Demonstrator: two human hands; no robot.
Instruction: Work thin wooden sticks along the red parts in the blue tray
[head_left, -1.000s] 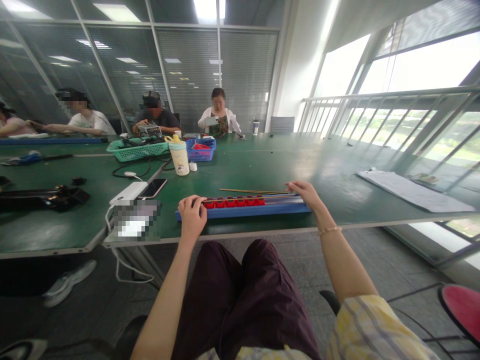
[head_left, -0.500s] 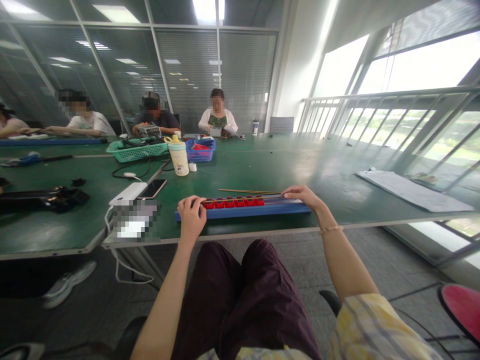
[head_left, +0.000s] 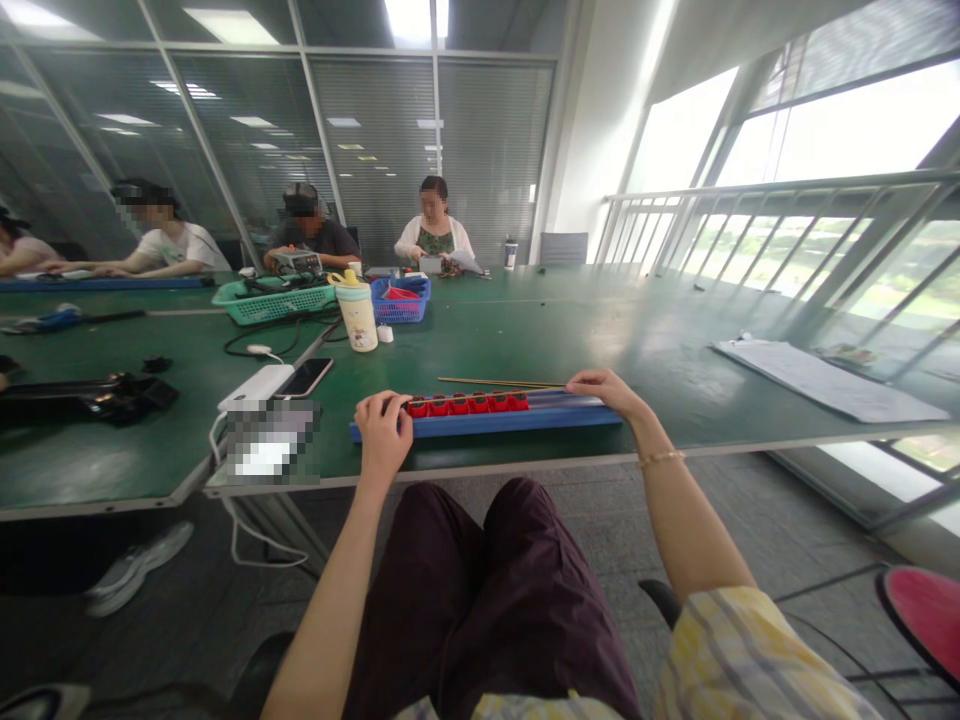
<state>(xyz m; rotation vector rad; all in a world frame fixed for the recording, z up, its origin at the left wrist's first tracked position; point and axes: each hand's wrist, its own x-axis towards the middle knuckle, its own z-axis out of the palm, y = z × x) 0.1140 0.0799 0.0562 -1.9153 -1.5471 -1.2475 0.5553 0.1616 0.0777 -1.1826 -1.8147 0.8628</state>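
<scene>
A long blue rail point(head_left: 487, 428) lies along the near table edge, with a row of several red blocks point(head_left: 457, 405) set in its left and middle part. My left hand point(head_left: 384, 428) wraps over the rail's left end, fingers bent and closed. Across the tops of the red blocks runs a thin strip or rod, running in under my left fingers. Over the rail's right part is my right hand point(head_left: 611, 390), thumb and fingertips pinched at the thin strip's right end; the exact contact is hard to see. A thin brown stick point(head_left: 495, 381) lies on the table just behind the rail.
Left of the rail are a phone point(head_left: 306, 378) and a white power strip point(head_left: 256, 387) with cables. Farther back stand a cup point(head_left: 356, 315), a green basket point(head_left: 274, 302) and a blue basket point(head_left: 403, 303). A clipboard with paper point(head_left: 825, 380) lies right. Several people sit opposite.
My right hand has shifted very slightly to the right along the rail; my left hand stays put. Across the table, a person's sheet of paper has tilted.
</scene>
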